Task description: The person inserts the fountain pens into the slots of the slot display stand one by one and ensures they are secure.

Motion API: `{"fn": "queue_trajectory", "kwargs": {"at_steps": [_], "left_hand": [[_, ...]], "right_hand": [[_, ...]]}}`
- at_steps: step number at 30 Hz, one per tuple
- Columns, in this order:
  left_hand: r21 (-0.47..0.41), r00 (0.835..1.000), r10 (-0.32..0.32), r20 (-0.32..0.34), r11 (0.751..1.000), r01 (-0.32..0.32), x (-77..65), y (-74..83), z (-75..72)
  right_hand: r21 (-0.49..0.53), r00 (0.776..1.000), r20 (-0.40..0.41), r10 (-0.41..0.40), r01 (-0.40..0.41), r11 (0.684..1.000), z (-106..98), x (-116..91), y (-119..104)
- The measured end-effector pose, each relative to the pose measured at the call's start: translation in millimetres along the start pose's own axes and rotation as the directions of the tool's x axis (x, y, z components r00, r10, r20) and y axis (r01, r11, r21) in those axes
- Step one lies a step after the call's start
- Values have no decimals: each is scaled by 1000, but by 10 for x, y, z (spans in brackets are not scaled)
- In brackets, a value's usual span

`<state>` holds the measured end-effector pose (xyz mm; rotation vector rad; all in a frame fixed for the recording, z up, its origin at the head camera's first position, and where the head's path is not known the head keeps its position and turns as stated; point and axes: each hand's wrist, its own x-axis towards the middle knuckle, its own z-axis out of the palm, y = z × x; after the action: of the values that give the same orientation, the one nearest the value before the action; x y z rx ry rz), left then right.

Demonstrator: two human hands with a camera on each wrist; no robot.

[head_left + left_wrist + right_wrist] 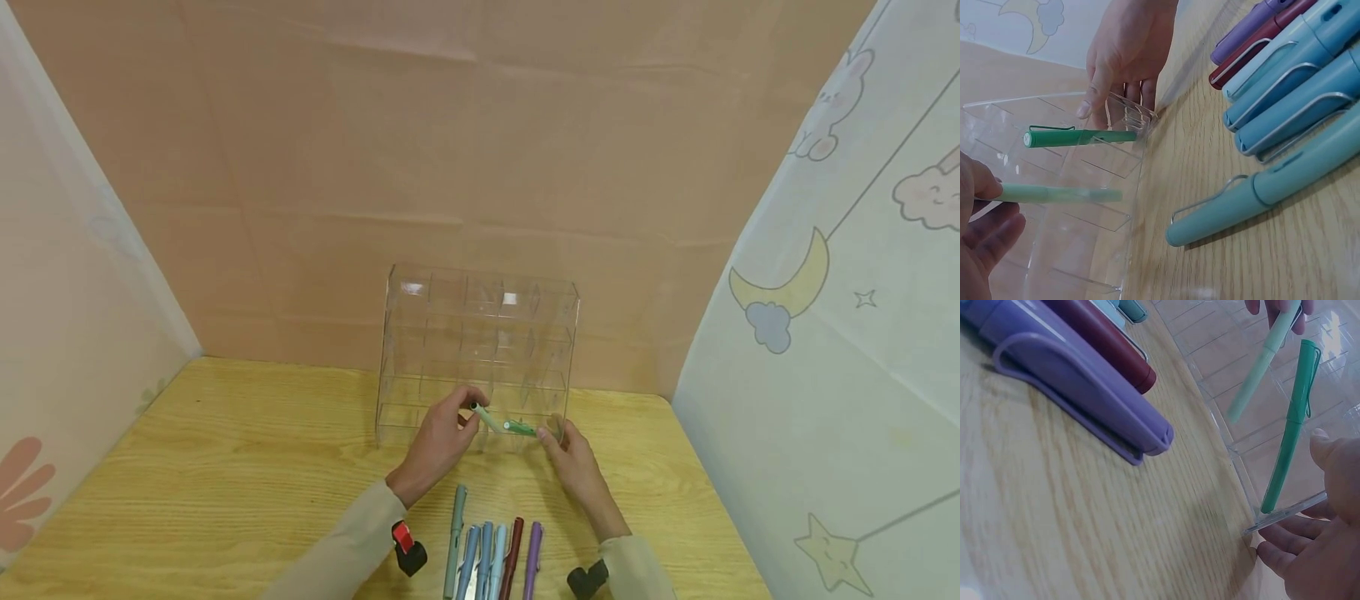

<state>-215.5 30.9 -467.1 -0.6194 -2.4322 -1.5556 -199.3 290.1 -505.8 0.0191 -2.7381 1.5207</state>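
A clear plastic rack with rows of compartments (574, 333) stands upright on the table. My left hand (437, 440) pinches a pale green pen (1060, 194) near its upper end, in front of the lower rows. The pen's lower end points into the rack's front; whether it touches a compartment I cannot tell. To its right a green clip pen (1291, 422) leans in a bottom compartment. My right hand (579, 473) holds the rack's right side wall, thumb in front near the green pen and fingers around the outside.
On the wooden table (247, 483) before the rack lie a grey-green pen (455, 537), several blue pens (483, 554), a dark red pen (513, 554) and a purple pen (533, 558). A tan sheet (480, 150) hangs behind, with patterned white sheets (862, 375) at both sides.
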Motion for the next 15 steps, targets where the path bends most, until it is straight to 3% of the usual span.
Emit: {"fn": "queue_trajectory", "kwargs": {"at_steps": [15], "left_hand": [[-15,997,3,76,1000,-2,-24,-41,27]], "right_hand": [[-3,1000,-9,4,-4,1000,5,13,-3]]}}
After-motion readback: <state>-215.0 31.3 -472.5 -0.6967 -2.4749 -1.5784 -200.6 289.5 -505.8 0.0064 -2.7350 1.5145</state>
